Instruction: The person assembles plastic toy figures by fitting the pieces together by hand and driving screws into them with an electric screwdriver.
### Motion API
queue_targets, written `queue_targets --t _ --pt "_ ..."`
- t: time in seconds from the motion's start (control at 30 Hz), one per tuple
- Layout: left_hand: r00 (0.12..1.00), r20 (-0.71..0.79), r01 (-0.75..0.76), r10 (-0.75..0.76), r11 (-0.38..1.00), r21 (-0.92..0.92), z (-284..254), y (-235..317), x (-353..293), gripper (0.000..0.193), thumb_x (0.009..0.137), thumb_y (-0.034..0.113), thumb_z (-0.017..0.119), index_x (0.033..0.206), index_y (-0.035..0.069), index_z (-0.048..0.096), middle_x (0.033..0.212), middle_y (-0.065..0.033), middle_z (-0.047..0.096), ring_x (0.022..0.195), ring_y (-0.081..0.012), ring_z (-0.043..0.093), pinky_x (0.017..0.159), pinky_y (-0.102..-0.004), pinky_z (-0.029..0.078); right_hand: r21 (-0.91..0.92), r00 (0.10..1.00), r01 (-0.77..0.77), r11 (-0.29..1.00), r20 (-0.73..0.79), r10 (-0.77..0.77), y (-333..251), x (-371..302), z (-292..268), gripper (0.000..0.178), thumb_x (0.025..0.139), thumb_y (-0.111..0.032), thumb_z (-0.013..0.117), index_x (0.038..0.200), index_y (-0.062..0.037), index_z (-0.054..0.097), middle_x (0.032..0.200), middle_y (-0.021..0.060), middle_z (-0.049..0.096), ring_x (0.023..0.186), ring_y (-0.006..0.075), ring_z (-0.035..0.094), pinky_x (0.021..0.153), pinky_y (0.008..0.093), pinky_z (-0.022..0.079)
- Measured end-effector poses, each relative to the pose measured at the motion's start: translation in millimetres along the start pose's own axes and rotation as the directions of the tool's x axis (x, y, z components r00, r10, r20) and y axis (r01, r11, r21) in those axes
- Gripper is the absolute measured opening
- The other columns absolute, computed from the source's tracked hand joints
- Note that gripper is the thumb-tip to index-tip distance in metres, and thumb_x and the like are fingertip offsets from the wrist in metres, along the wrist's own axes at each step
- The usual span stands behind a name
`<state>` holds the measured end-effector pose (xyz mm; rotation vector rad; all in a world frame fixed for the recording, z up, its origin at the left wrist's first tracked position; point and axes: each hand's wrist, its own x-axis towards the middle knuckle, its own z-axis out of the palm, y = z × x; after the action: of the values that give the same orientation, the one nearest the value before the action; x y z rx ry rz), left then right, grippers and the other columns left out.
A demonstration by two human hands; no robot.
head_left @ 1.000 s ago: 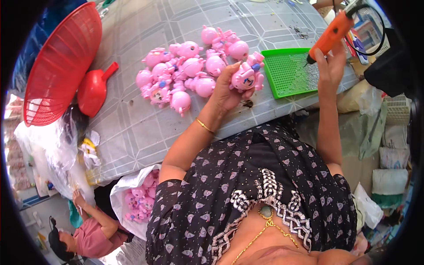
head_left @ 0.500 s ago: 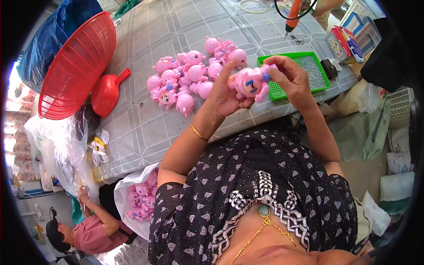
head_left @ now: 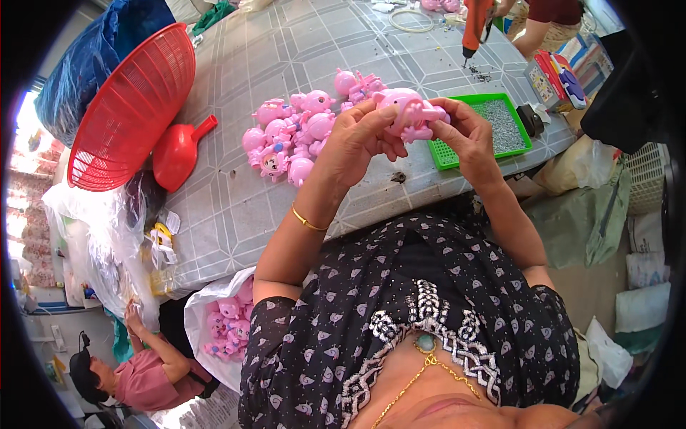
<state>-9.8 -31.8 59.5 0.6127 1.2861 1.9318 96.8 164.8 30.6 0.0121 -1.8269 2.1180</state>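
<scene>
Between both hands, above the table's near edge, is a pink plastic toy figure (head_left: 404, 109), its smooth rounded back turned up. My left hand (head_left: 361, 137) grips its left side, thumb on top. The fingers of my right hand (head_left: 466, 136) pinch its right end, where small limbs stick out. Just left of my hands lies a pile of similar pink toy figures (head_left: 318, 125); one near its front edge shows a painted face. Behind my right hand sits a green tray (head_left: 511, 151) holding many small grey metal pieces, likely screws.
An orange electric screwdriver (head_left: 474, 32) hangs over dark bits at the far right. Left on the table stand a red basket (head_left: 136, 107) and red scoop (head_left: 175, 154). A white bag (head_left: 200, 314) of pink figures is below the near edge. Another person (head_left: 153, 375) works at lower left.
The toy figure has been turned over: its painted face showed before, and now its smooth back is up. Both hands have shifted slightly, still holding it.
</scene>
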Motion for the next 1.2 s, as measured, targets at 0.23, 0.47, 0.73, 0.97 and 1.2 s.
queue_targets --t 0.23,0.47,0.73,0.97,1.2 --pt "1.0 -0.002 -0.011 0.011 0.995 -0.103 -6 -1 4 0.042 0.097 0.041 0.067 0.108 0.001 0.065 0.084 -0.0099 0.071 0.065 -0.0181 0.07 0.057 -0.0271 0.055 0.027 0.996 0.06 0.998 -0.061 -0.058 6 0 12 0.036 0.098 -0.007 0.069 0.13 0.0052 0.059 0.115 0.0067 0.067 0.104 0.0111 0.065 0.09 0.0246 0.054" --pt "0.998 -0.058 0.025 -0.025 1.0 0.012 -32 4 -19 0.041 0.097 0.037 0.068 0.117 0.001 0.066 0.096 -0.0077 0.072 0.075 -0.0128 0.068 0.055 -0.0257 0.053 0.002 0.996 0.075 0.997 0.056 -0.075 12 -9 49 0.045 0.098 0.001 0.063 0.142 0.0002 0.051 0.128 0.0065 0.059 0.115 0.0129 0.059 0.101 0.0281 0.048" --pt "0.862 -0.262 -0.178 0.434 0.743 0.645 -106 77 -214 0.036 0.096 0.022 0.065 0.118 -0.007 0.067 0.107 -0.0116 0.073 0.096 -0.018 0.071 0.087 -0.0312 0.057 -0.05 0.977 -0.024 0.998 0.21 0.034 50 -12 53 0.048 0.102 -0.009 0.054 0.148 0.0014 0.044 0.142 0.0182 0.058 0.113 0.0192 0.062 0.098 0.0337 0.046" --pt "0.315 -0.948 0.871 0.037 0.385 0.305 -116 69 -395 0.049 0.075 0.04 0.086 0.101 0.001 0.074 0.094 -0.0112 0.075 0.087 -0.0182 0.072 0.078 -0.0331 0.056 -0.006 0.906 -0.304 0.953 0.307 0.291 81 -5 47 0.042 0.103 -0.012 0.056 0.143 -0.0003 0.051 0.136 0.014 0.062 0.105 0.015 0.064 0.096 0.0305 0.047" --pt "0.413 -0.846 0.91 0.337 -0.108 0.401 -126 3 -416 0.063 0.076 0.041 0.083 0.122 0.001 0.067 0.117 -0.0178 0.068 0.109 -0.0371 0.065 0.093 -0.0492 0.051 -0.072 0.897 -0.255 0.964 0.355 0.264 64 3 82 0.04 0.098 -0.008 0.062 0.137 -0.0004 0.056 0.125 0.0122 0.067 0.1 0.0154 0.065 0.09 0.0287 0.049"
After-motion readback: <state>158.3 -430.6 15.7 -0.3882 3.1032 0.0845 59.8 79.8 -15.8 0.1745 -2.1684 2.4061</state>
